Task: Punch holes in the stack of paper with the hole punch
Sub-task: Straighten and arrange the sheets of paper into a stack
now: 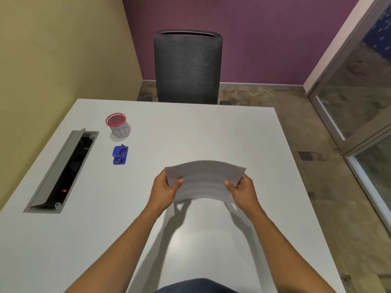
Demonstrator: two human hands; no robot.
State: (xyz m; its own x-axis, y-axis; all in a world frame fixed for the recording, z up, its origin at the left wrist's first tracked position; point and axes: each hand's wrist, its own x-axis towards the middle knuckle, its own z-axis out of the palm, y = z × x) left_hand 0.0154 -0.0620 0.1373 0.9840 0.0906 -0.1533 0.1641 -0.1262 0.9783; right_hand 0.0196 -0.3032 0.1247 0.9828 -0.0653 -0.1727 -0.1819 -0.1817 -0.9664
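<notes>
Both hands, left and right, had a pinching grip on the paper stack, held above the worktop; blue hole punch sat well apart.

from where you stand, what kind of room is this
Most likely a small office or meeting room: a white desk with a built-in cable and power box, a mesh-backed office chair across it, and a glass partition on the right.

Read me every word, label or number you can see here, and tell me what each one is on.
"BIN": handwritten on the cup, seen upside down.
Paper, held in left hand and right hand: printed lines, too blurred to read.
Hole punch: no readable text.
</notes>
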